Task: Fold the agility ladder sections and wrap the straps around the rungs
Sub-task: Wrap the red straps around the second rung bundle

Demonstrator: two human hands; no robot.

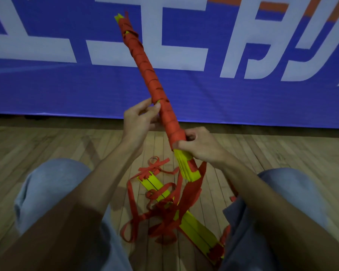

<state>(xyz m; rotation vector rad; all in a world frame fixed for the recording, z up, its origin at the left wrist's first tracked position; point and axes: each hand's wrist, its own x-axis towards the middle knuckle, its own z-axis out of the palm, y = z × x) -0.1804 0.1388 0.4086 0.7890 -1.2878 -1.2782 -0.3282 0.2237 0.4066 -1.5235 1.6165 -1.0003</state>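
Left hand (140,120) and right hand (200,145), fingers (185,146) curled

I see a big blue banner (67,90) across the whole far side, printed with large white characters (145,53) and an orange band (272,6) along its top right. Nearer, a wooden floor (27,145) of pale planks meets the banner's lower edge; the light is dim.

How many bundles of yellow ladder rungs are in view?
2. One strap-wrapped yellow plastic rung bundle held by left hand and right hand; one loose yellow rung stack on the wooden floor, partly under tangled red straps.
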